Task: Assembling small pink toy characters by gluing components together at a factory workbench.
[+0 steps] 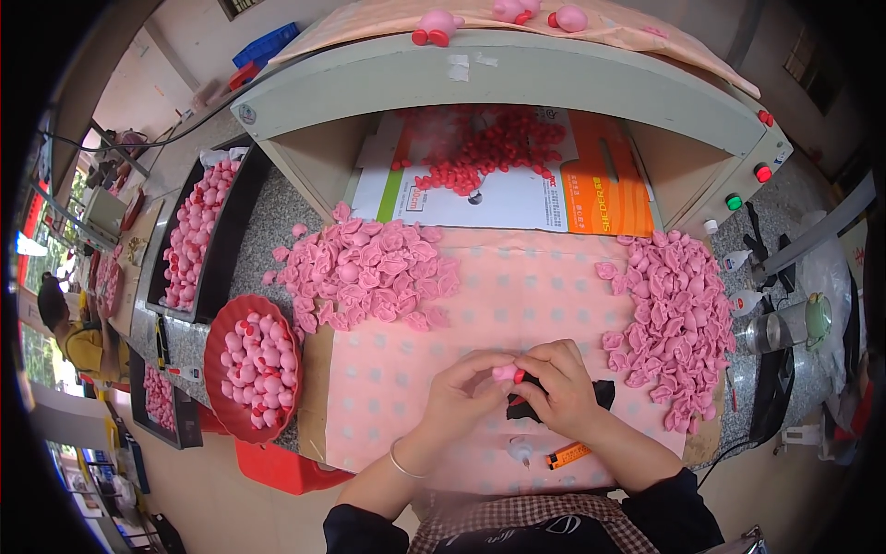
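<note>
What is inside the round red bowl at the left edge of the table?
The red bowl holds a heap of small pink pieces with red parts, piled to the rim. Whatever lies lower in the heap, and the bowl's bottom, is covered.

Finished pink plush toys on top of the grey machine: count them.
3. One pink toy sits at the left on the peach cloth, one in the middle at the picture's top edge, one at the right. More may lie beyond the frame.
</note>
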